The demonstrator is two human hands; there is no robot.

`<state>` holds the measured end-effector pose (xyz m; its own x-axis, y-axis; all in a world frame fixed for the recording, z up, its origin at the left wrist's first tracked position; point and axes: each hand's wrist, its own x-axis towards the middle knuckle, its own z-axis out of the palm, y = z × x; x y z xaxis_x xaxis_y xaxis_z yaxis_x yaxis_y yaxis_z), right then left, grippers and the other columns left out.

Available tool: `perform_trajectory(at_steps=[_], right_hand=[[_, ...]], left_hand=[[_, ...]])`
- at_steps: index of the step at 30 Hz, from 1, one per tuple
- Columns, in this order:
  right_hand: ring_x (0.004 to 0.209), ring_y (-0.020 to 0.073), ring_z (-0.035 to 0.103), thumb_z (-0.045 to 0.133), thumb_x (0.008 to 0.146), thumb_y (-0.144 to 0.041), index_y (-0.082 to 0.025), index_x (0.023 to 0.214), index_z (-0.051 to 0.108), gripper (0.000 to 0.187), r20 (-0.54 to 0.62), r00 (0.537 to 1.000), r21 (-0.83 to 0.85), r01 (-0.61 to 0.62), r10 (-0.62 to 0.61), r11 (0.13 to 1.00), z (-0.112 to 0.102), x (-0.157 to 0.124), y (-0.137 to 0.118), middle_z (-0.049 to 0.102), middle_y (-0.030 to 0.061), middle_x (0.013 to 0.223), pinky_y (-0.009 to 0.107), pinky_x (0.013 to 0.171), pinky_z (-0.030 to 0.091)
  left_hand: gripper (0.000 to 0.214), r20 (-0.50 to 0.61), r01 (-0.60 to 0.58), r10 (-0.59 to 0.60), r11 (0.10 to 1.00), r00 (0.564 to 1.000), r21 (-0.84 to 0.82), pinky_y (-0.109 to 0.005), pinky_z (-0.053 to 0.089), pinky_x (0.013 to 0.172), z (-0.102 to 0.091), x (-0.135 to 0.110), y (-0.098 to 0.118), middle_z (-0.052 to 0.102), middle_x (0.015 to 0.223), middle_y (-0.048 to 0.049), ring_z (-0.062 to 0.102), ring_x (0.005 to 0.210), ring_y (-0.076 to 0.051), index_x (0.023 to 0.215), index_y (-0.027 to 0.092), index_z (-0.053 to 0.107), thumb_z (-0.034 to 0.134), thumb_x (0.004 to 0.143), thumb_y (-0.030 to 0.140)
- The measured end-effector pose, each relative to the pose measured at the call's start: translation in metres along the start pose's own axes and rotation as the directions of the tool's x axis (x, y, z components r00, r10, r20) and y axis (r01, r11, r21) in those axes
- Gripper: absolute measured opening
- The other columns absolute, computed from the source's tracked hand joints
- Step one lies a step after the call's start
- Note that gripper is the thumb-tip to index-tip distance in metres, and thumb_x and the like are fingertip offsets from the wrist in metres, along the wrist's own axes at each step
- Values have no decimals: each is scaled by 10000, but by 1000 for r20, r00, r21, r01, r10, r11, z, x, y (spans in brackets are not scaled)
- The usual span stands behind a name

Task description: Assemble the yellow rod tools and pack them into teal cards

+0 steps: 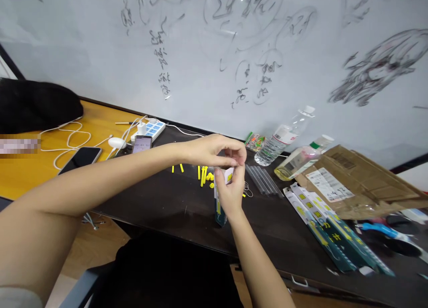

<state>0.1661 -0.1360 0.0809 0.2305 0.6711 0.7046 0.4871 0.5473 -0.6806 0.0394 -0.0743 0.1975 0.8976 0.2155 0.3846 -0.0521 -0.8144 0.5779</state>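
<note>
In the head view, a slim printed box (pixel 220 214) is held roughly upright in the right hand (pixel 231 194), its upper part gripped between thumb and fingers. The curled fingers of the left hand (pixel 219 151) are held over the box's top; whether anything is pinched there cannot be told, since the view is blocked. Loose yellow pieces (pixel 203 176) are scattered on the tabletop (pixel 150 210) left of the hands; clear tubes (pixel 264 181) are laid to their right. The box could be creased by too tight a grip, or small pieces swept away by a lowered forearm.
</note>
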Motion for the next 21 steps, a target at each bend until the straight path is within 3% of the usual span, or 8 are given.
perform_trajectory(at_steps=[6, 11, 15, 21], right_hand=[[802, 166, 592, 596, 796, -329, -205, 1141, 424, 405, -28, 999, 57, -32, 33, 998, -3, -2, 0, 571, 53, 987, 302, 698, 483], [788, 160, 606, 594, 807, -316, -211, 1224, 320, 510, -11, 998, 197, -65, 69, 978, -3, -6, -1, 569, 68, 1004, 286, 680, 483], [734, 144, 593, 587, 815, -326, -211, 1171, 329, 455, -60, 994, 185, -76, 88, 980, -4, -6, 0, 559, 49, 957, 280, 662, 475], [884, 185, 577, 530, 844, -370, -216, 1134, 339, 380, -191, 981, 72, -7, 20, 997, 1, 11, -20, 516, 74, 1016, 325, 743, 476]], left_hand=[[126, 31, 39, -47, 974, 998, 225, -239, 403, 660, -11, -4, -4, 666, 791, -6, 571, 694, -118, 879, 240, 666, 577, 797, 205], [142, -5, -28, 31, 937, 999, 347, -259, 406, 724, 3, -12, -8, 672, 787, -14, 568, 765, -139, 865, 257, 681, 549, 835, 213], [162, -171, -1, 54, 955, 984, 296, -249, 429, 727, 17, -16, -16, 662, 961, -56, 582, 852, -136, 946, 212, 668, 539, 849, 210], [182, -427, 70, -10, 990, 904, 125, -269, 456, 757, 19, -11, -12, 680, 904, -55, 608, 831, -130, 918, 189, 692, 523, 865, 231]])
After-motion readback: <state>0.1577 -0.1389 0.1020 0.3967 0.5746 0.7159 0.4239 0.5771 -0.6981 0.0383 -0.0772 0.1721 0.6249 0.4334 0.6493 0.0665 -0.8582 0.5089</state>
